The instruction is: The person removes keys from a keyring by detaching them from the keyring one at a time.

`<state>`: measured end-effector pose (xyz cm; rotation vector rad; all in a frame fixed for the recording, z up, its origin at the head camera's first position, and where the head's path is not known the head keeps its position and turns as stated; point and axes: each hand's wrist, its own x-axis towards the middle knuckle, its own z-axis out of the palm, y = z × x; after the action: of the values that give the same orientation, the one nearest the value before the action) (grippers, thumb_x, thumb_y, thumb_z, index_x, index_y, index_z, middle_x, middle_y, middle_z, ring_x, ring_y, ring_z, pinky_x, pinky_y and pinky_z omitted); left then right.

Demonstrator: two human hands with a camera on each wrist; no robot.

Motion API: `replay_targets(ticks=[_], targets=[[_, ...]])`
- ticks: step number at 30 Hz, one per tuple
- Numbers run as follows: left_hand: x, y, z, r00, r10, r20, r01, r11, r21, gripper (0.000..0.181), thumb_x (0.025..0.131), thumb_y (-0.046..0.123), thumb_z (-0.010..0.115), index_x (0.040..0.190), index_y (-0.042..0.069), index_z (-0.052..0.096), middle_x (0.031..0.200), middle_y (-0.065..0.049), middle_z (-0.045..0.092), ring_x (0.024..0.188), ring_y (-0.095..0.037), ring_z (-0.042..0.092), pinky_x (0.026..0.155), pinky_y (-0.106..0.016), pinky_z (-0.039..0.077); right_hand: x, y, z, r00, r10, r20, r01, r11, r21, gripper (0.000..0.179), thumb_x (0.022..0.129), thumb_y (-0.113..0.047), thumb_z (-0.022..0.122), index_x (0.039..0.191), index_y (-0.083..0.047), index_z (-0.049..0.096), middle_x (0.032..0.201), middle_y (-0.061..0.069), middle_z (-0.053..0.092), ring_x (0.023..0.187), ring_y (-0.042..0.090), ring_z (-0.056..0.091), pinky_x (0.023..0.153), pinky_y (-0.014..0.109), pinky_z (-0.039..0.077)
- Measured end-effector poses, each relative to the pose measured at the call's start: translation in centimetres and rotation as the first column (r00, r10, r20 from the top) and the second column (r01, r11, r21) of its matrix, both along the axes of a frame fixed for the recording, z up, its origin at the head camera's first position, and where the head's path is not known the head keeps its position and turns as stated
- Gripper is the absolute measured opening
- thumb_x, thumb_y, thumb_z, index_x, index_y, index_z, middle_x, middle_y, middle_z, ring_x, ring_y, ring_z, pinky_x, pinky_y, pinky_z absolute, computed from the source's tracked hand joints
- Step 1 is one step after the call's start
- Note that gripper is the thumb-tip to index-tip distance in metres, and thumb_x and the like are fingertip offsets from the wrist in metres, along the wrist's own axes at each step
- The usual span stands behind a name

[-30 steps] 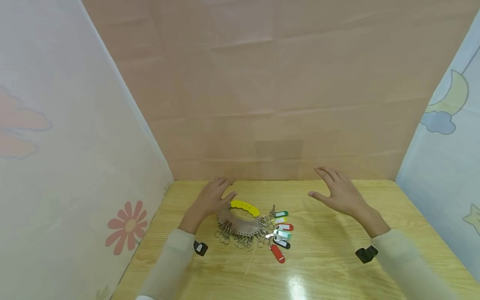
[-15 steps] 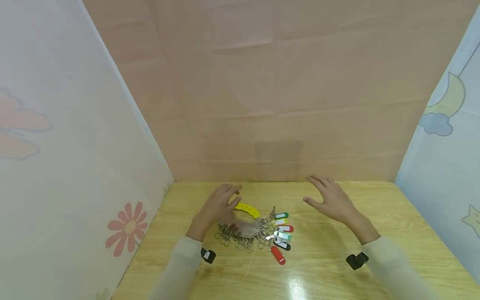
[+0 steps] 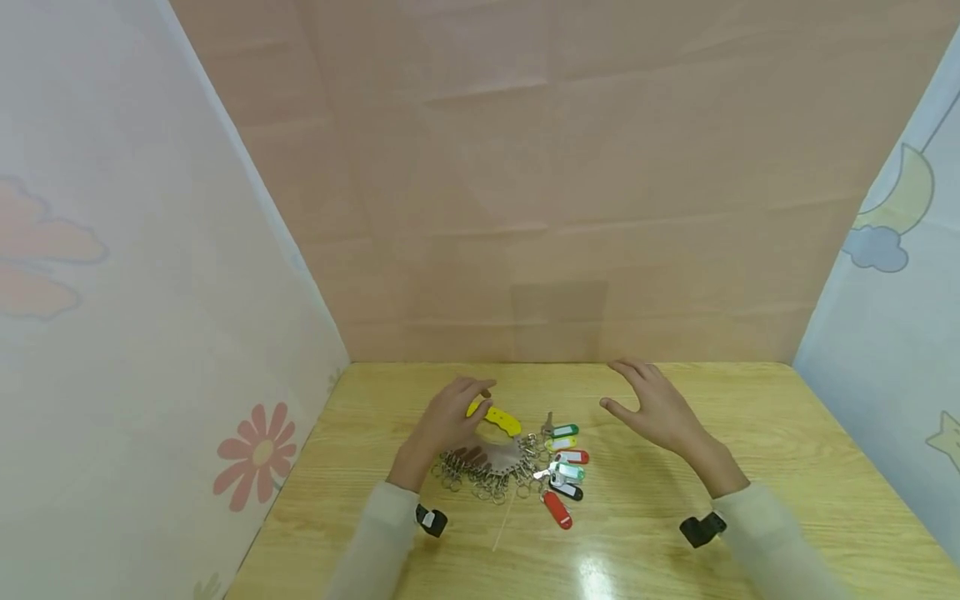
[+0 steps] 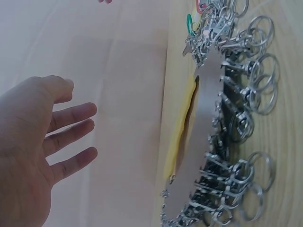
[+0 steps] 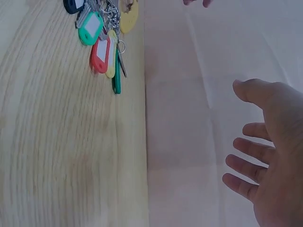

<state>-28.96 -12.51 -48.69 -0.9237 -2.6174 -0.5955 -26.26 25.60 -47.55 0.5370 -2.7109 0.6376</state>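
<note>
On the wood-grain table (image 3: 645, 554), left of its middle, lies a curved metal plate (image 3: 501, 458) with a yellow handle (image 3: 506, 420); clips and rings (image 3: 495, 485) fan out along its near edge. By its right end: a green tag (image 3: 565, 431), a yellow tag (image 3: 561, 444), a red tag (image 3: 574, 457), a pale green tag (image 3: 572, 472), a black tag (image 3: 567, 491) and a 2nd red tag (image 3: 557, 510) nearest the person. At least 1 key (image 3: 550, 420) shows beside the green tag. Can't tell from where I stand which tags are clipped on; too tangled.

My read: hands poised around the work, no contact yet. To handle it well, I'd steady the plate by the yellow handle, fingers clear of the loose rings, which look likely to snag. For a tag, pinch its plastic body, 1 at a time; lift slightly rather than drag.

Left hand (image 3: 448, 419): over the plate's left end, masking part of the handle in the head view; the left wrist view shows it apart from both. Fingers loosely spread, thumb held off, holding nothing.

Right hand (image 3: 662, 410): well right of the tags, above the table. Fingers fanned, thumb wide of them, nothing in its grasp, no contact visible.
</note>
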Motion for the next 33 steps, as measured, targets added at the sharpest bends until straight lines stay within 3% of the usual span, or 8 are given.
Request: replay_targets(ticks=[5, 11, 24, 28, 33], targets=[[0.4, 0.4, -0.4, 0.999, -0.002, 0.043, 0.0, 0.999, 0.05, 0.038, 0.107, 0.02, 0.067, 0.145, 0.014, 0.065, 0.119, -0.001, 0.074, 0.116, -0.024, 0.069, 0.095, -0.043, 0.059, 0.2, -0.7, -0.6, 1.0, 0.001, 0.013, -0.001, 0.999, -0.033, 0.067, 0.101, -0.04, 0.074, 0.153, -0.003, 0.052, 0.153, 0.024, 0.053, 0.141, 0.049, 0.048, 0.11, 0.07, 0.043], [0.6, 0.9, -1.0, 0.996, -0.007, 0.092, 0.002, 0.999, 0.051, 0.033, 0.11, 0.024, 0.062, 0.141, 0.015, 0.068, 0.123, -0.002, 0.073, 0.112, -0.024, 0.07, 0.093, -0.04, 0.06, 0.5, -1.4, -1.2, 0.999, 0.005, 0.049, -0.002, 0.998, -0.058, 0.063, 0.103, -0.039, 0.072, 0.151, -0.004, 0.054, 0.152, 0.023, 0.054, 0.142, 0.048, 0.048, 0.11, 0.07, 0.044], [1.0, 2.0, -2.6, 0.999, -0.028, 0.044, 0.027, 0.999, 0.031, 0.028, 0.111, 0.028, 0.061, 0.132, 0.016, 0.073, 0.119, 0.001, 0.075, 0.096, -0.016, 0.072, 0.081, -0.029, 0.059, 0.7, -3.0, -2.8, 0.999, 0.013, 0.042, -0.008, 0.991, -0.131, 0.049, 0.102, -0.03, 0.074, 0.143, -0.005, 0.063, 0.14, 0.015, 0.065, 0.128, 0.038, 0.058, 0.1, 0.063, 0.052], [1.3, 2.8, -3.1, 0.999, -0.015, 0.031, 0.014, 1.0, 0.014, 0.025, 0.109, 0.027, 0.063, 0.13, 0.018, 0.075, 0.118, 0.003, 0.075, 0.089, -0.01, 0.069, 0.07, -0.022, 0.054, 0.7, -3.7, -3.3, 0.999, 0.02, 0.039, -0.014, 0.99, -0.141, 0.046, 0.102, -0.028, 0.075, 0.141, -0.006, 0.064, 0.136, 0.013, 0.067, 0.121, 0.034, 0.061, 0.095, 0.059, 0.055], [1.4, 3.9, -3.9, 0.998, -0.042, 0.056, 0.04, 0.999, 0.035, 0.024, 0.108, 0.021, 0.065, 0.129, 0.014, 0.075, 0.116, 0.002, 0.075, 0.088, -0.008, 0.067, 0.066, -0.018, 0.051, 0.7, -4.5, -3.7, 0.999, 0.036, 0.032, -0.031, 0.988, -0.148, 0.044, 0.102, -0.026, 0.075, 0.14, -0.006, 0.065, 0.134, 0.011, 0.068, 0.119, 0.032, 0.062, 0.092, 0.055, 0.056]])
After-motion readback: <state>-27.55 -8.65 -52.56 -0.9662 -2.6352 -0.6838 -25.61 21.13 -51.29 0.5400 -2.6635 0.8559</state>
